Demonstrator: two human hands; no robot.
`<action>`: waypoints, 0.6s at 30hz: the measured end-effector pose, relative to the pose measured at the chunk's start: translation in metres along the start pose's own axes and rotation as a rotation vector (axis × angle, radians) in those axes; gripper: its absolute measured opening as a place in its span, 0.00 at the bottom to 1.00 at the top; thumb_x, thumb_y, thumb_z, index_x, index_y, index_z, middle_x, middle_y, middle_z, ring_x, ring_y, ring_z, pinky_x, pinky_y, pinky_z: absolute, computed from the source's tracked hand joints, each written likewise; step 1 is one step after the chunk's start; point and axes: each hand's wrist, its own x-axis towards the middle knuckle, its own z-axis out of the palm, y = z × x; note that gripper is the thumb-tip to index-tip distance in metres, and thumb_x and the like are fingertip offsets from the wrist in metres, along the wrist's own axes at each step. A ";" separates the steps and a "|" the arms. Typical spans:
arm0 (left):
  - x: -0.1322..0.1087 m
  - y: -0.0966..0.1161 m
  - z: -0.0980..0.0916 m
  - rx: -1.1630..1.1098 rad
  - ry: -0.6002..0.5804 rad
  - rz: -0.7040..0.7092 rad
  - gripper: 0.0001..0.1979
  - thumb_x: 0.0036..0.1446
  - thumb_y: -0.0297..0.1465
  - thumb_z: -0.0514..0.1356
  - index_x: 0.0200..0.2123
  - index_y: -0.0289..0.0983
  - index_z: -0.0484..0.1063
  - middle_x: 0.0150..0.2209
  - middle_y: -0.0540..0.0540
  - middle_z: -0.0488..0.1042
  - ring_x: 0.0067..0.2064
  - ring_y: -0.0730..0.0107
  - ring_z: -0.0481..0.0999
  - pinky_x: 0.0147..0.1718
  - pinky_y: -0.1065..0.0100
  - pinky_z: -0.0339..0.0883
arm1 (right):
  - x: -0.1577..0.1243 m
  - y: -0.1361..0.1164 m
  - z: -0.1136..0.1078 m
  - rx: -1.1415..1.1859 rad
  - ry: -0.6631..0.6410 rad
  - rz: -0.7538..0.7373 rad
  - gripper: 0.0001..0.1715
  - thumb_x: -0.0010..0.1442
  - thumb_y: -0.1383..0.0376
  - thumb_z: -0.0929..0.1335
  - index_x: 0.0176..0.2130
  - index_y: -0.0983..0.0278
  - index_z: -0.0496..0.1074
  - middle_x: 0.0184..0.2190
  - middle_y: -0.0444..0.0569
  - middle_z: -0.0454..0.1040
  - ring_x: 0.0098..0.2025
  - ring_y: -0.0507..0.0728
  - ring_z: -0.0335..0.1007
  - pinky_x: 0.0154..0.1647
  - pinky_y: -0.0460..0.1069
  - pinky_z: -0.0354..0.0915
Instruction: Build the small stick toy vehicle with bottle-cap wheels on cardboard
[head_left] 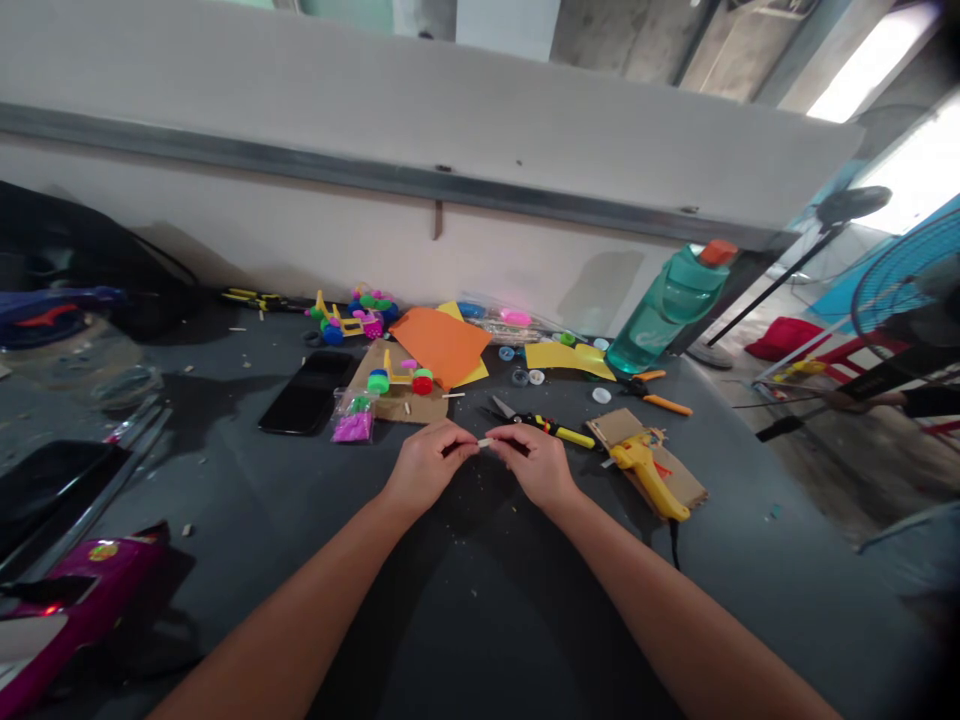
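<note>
My left hand [429, 464] and my right hand [534, 462] meet over the dark table [480, 600], fingers pinched on the two ends of a small pale stick [485, 441]. Just beyond the hands lie yellow-handled scissors [541, 423]. A yellow glue gun [646, 476] rests on a cardboard piece right of my right hand. A small toy with green and red caps [401, 378] sits on brown cardboard behind my left hand.
A black phone [306, 392], a bag of pink bits [352, 420], orange paper [442, 345], yellow paper [566, 358], loose bottle caps, orange-handled pliers [660, 400] and a teal water bottle [664, 310] lie further back. A fan [907, 280] stands at the right.
</note>
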 end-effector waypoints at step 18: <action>0.001 0.003 -0.006 0.024 -0.067 0.033 0.06 0.54 0.33 0.57 0.28 0.40 0.72 0.29 0.50 0.73 0.32 0.72 0.71 0.35 0.70 0.62 | 0.000 0.001 0.000 0.045 -0.039 0.002 0.09 0.55 0.63 0.66 0.36 0.59 0.75 0.32 0.47 0.76 0.31 0.55 0.71 0.29 0.48 0.66</action>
